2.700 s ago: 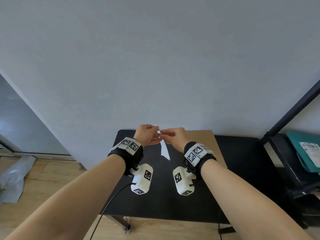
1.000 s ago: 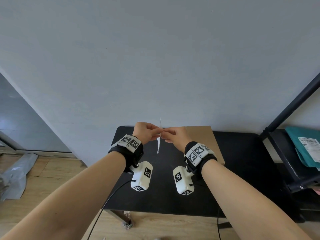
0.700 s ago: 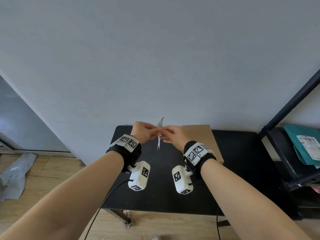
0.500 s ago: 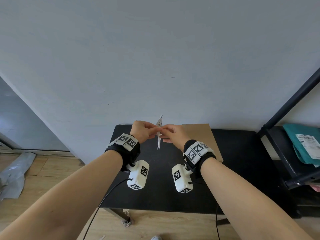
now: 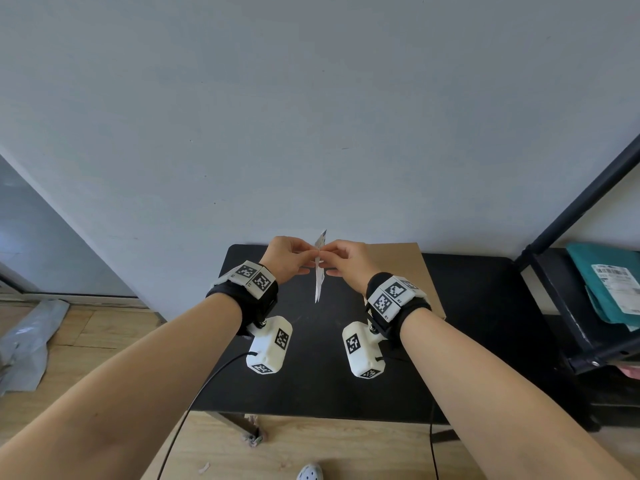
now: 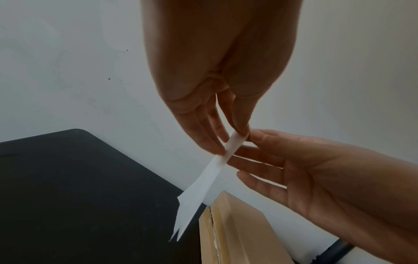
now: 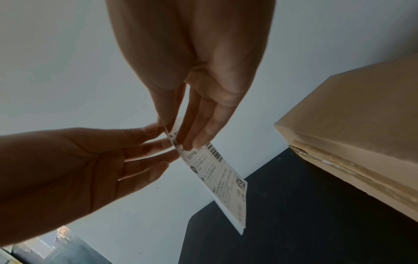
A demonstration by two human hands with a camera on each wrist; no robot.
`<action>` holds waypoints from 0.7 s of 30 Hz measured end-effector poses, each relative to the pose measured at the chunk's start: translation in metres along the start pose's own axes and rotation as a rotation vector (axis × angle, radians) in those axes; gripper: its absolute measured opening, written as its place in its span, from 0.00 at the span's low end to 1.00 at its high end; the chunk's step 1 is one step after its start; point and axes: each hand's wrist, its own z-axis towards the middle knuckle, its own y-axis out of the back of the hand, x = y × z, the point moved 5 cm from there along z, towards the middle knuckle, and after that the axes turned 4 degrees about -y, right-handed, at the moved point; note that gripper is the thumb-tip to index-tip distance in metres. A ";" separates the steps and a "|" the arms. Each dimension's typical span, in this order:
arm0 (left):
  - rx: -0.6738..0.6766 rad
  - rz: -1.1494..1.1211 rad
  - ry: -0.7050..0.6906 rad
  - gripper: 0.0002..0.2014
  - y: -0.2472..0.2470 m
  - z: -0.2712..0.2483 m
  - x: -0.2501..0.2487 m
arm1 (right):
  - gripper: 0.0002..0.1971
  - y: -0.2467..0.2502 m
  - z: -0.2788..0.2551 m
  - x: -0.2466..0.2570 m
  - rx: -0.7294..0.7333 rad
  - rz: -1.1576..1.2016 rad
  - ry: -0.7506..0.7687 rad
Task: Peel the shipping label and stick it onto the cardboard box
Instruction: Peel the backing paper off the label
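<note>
A white shipping label (image 5: 319, 268) on its backing hangs edge-on above the black table (image 5: 311, 386), held at its top by both hands. My left hand (image 5: 290, 255) pinches it from the left and my right hand (image 5: 343, 259) from the right. In the right wrist view the printed face of the label (image 7: 222, 178) shows barcodes and text. The left wrist view shows the blank side of the label (image 6: 201, 192), split into two layers at its lower end. The brown cardboard box (image 5: 412, 268) stands on the table behind my right hand, against the wall.
A black metal shelf (image 5: 568, 306) stands to the right with a teal parcel (image 5: 609, 282) on it. Grey plastic wrap (image 5: 24, 344) lies on the wooden floor at the left. A cable (image 5: 194, 407) hangs from my left wrist over the table's front edge.
The label has turned from a slanted hang to nearly edge-on, and its top corner now sticks up above my fingers. Both hands stayed together at the same spot, a little higher.
</note>
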 end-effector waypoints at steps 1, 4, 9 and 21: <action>-0.004 0.010 -0.003 0.04 0.000 0.000 0.000 | 0.07 0.000 0.001 0.000 -0.001 0.001 -0.001; -0.006 0.027 -0.015 0.05 -0.001 0.000 -0.001 | 0.03 -0.002 0.001 0.000 0.003 0.018 -0.011; -0.023 0.010 0.034 0.08 -0.001 0.003 0.000 | 0.06 0.001 0.004 -0.002 -0.027 -0.017 -0.017; -0.005 -0.076 0.110 0.08 -0.003 0.009 0.000 | 0.09 0.005 0.013 -0.003 -0.070 -0.102 -0.006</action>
